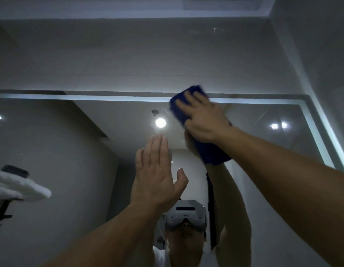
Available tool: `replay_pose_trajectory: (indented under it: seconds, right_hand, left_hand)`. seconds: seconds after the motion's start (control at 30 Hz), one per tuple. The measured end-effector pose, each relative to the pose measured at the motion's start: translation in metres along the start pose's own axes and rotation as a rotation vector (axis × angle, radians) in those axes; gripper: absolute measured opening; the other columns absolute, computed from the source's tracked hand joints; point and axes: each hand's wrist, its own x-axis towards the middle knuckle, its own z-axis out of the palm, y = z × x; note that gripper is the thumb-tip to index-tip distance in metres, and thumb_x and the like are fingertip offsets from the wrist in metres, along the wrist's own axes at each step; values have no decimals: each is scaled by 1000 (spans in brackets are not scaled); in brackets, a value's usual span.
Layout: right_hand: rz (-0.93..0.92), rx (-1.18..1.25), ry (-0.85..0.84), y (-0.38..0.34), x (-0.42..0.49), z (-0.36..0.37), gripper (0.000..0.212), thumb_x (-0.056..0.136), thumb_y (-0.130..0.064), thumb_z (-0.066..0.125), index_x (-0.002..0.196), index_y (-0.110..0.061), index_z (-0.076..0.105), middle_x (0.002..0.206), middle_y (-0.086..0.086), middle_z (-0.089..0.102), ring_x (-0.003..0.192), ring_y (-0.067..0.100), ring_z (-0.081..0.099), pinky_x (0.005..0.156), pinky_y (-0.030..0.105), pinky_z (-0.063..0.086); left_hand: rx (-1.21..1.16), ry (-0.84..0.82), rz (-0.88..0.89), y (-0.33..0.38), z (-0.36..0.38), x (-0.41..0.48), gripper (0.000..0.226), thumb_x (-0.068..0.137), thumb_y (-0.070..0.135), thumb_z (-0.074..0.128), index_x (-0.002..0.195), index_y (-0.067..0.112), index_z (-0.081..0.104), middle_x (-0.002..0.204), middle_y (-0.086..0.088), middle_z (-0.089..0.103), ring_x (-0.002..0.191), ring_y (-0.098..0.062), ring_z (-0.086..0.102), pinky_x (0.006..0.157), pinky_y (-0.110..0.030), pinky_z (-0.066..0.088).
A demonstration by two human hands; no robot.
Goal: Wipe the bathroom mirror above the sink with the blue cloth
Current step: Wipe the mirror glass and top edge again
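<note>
Mirror (70, 141): lit strip along top.
Towel (18, 186): white, well left of left hand (157, 176).
Left hand: fingers straight, together, empty, raised before glass.
Right hand (202, 120): flat, fingers spread, pressing blue cloth (177, 110) against mirror's top edge.

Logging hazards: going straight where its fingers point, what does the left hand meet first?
The left hand points up the mirror; probably its lit top edge first, though depth is unclear.

Glossy, smooth glass on mirror (70, 151), bright with lamp glare. Soft, matt, napped blue fabric for cloth (178, 112) at 1 o'clock. Fluffy white terry on towel (18, 186) at 9 o'clock. Matt, smooth grey wall (128, 64) at 12 o'clock.
</note>
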Motion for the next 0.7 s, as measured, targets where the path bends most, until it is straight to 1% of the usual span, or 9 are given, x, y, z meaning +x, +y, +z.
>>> replay_pose_trajectory:
  seconds: [0.1, 0.17, 0.23, 0.33, 0.4, 0.47, 0.6, 0.63, 0.7]
  right_hand:
    - [-417, -92, -150, -5, -35, 7, 60, 101, -39, 32, 153, -45, 2, 165, -11, -4, 151, 13, -8, 118, 42, 5]
    - [-530, -124, -197, 18, -43, 1, 59, 96, -43, 27, 149, -46, 1, 164, -12, -1, 151, 13, -7, 118, 40, 3]
    - [-375, -116, -99, 44, -33, -1, 60, 95, -42, 28, 152, -42, 11, 164, -7, 7, 152, 16, 1, 121, 46, 10]
    - [174, -29, 5, 48, -9, -2, 65, 98, -30, 40, 157, -35, 12, 166, -1, 4, 152, 21, 2, 117, 51, 18]
    - [347, 20, 48, 20, -2, 1, 72, 94, -24, 47, 157, -31, 11, 166, 1, 3, 151, 25, 2, 113, 52, 21]
    - [270, 61, 71, -10, -7, 8, 69, 94, -25, 45, 156, -30, 14, 166, 1, 4, 151, 25, 2, 113, 52, 21]
    - [-161, -41, -57, -13, -21, 9, 60, 100, -36, 29, 156, -38, 8, 166, -5, 1, 152, 18, 0, 120, 46, 14]
    - [-149, -69, -65, -4, -12, 5, 60, 101, -36, 30, 156, -38, 8, 166, -4, 1, 152, 18, 0, 120, 46, 14]
    - [73, -20, -51, 5, 9, -3, 62, 101, -31, 35, 157, -36, 8, 166, -2, 0, 152, 21, 0, 118, 49, 15]
  left_hand:
    - [-8, 58, -51, 1, -1, -1, 81, 89, 53, 33, 154, 10, 12, 160, -15, 19, 149, -26, 13, 120, -37, -2]
    - [6, 55, -115, 1, -3, -2, 83, 89, 55, 26, 155, 9, 10, 163, -17, 16, 150, -27, 8, 120, -36, -7]
    - [39, 0, -187, 2, -4, -1, 87, 87, 58, 16, 157, 7, 7, 165, -16, 6, 152, -28, -3, 120, -39, -11]
    - [96, -54, -241, 3, -5, 0, 91, 84, 59, 11, 157, 5, 10, 165, -17, 3, 152, -33, -6, 120, -47, -6]
    - [123, -113, -261, 3, -6, 1, 93, 82, 60, 5, 157, 6, 7, 166, -16, -1, 152, -33, -10, 120, -50, -5]
    - [135, -141, -274, 3, -6, 1, 94, 80, 60, 2, 158, 7, 3, 166, -15, -5, 151, -32, -14, 121, -51, -5]
    - [108, -178, -282, 2, -9, 2, 96, 78, 62, -3, 158, 8, -4, 166, -12, -13, 150, -28, -20, 121, -49, -9]
    - [102, -179, -282, 1, -9, 2, 96, 78, 61, -2, 158, 8, -4, 166, -12, -12, 150, -27, -20, 121, -48, -9]
    - [102, -176, -281, 0, -9, 1, 94, 79, 60, 1, 158, 9, -4, 166, -11, -11, 151, -27, -19, 121, -48, -10]
